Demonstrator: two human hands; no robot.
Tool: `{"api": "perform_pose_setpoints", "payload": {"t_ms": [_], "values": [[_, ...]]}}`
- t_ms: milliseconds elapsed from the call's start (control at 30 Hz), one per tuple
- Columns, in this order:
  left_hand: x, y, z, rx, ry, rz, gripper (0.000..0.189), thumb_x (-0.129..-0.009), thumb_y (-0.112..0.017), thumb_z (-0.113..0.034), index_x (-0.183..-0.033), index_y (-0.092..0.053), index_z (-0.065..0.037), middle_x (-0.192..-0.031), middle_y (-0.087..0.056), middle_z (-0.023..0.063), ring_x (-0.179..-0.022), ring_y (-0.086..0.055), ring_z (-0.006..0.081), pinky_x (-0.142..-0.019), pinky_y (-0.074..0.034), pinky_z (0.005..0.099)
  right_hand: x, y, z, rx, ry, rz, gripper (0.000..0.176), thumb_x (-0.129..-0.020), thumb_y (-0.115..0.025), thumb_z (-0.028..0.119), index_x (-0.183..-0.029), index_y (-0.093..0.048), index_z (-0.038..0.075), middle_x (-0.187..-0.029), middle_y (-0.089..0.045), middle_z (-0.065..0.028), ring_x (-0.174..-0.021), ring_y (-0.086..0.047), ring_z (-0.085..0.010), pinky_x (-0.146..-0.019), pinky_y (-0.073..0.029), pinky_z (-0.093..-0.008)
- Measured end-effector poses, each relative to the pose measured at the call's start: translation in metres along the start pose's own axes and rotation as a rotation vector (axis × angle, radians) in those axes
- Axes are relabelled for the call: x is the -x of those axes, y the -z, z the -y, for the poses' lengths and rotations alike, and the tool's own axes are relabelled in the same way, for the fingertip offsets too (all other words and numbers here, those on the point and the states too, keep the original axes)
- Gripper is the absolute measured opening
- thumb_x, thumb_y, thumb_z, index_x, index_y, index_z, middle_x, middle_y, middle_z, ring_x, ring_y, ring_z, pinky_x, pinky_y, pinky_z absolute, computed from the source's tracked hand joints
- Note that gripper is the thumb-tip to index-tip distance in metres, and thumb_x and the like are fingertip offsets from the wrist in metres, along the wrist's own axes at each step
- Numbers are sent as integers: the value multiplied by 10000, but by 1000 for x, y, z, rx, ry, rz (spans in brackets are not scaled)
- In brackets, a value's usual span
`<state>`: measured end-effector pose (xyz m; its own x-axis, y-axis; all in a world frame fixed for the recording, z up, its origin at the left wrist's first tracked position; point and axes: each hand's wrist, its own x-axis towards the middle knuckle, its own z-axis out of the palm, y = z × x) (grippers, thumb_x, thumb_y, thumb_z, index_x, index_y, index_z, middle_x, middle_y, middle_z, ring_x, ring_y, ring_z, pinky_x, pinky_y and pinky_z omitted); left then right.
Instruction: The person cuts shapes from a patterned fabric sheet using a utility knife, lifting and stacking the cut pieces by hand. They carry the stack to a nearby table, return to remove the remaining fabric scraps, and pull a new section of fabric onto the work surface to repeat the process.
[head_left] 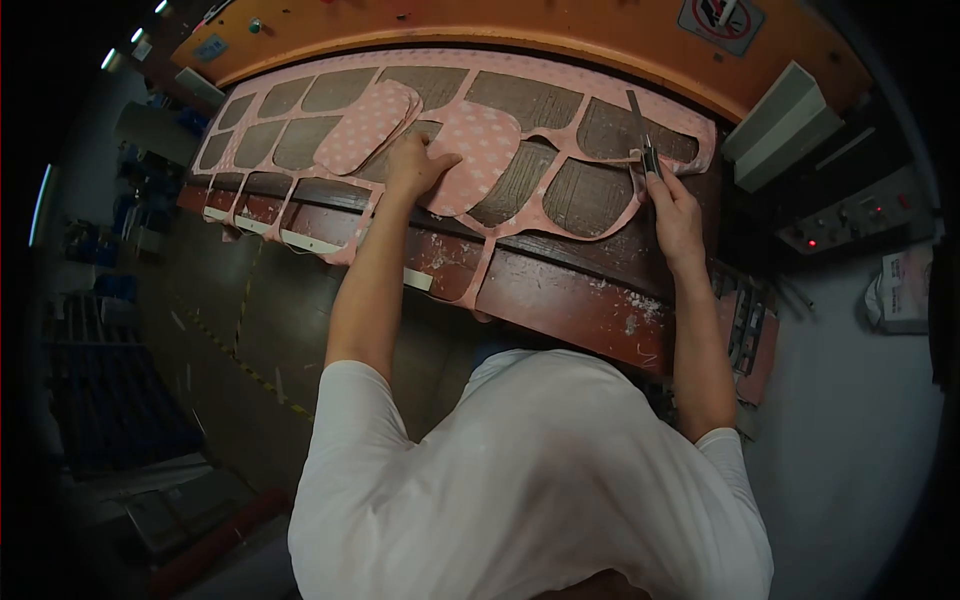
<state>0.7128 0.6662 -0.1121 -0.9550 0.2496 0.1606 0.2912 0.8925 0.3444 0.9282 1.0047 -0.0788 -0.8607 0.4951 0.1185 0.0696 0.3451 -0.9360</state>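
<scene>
pink cutout point(482, 150) under flat left hand point(420, 165), fingers together; right hand point(672, 208) pinches metal tool point(641, 128).

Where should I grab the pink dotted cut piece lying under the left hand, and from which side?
Probably pinch its narrow near end, coming from the bench's front. The cut piece lies flat on the leftover web, so only an edge can be lifted; the left hand rests on its left edge, and that end is uncovered.
</scene>
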Motion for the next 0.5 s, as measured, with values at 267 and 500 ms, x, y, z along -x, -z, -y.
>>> {"api": "perform_pose_setpoints", "payload": {"t_ms": [267,500], "values": [[-14,4,-10,53,205,89,622,-608,-881,-463,-964,-708,17,-1059,-694,233,-1014,-663,374,-845,-530,455,-27,-21,14,812,186,4,453,-942,-598,294,-1305,-598,23,-1154,-638,-236,-1061,-626,-406,-915,-484,-459],[9,5,-24,180,-2,-74,360,-810,-758,-243,-1091,-666,-38,-1047,-690,202,-1012,-649,392,-857,-507,473,-18,-33,-22,888,306,-30,523,-890,-675,272,-1340,-554,35,-1102,-595,-174,-1047,-598,-367,-849,-485,-470]]}}
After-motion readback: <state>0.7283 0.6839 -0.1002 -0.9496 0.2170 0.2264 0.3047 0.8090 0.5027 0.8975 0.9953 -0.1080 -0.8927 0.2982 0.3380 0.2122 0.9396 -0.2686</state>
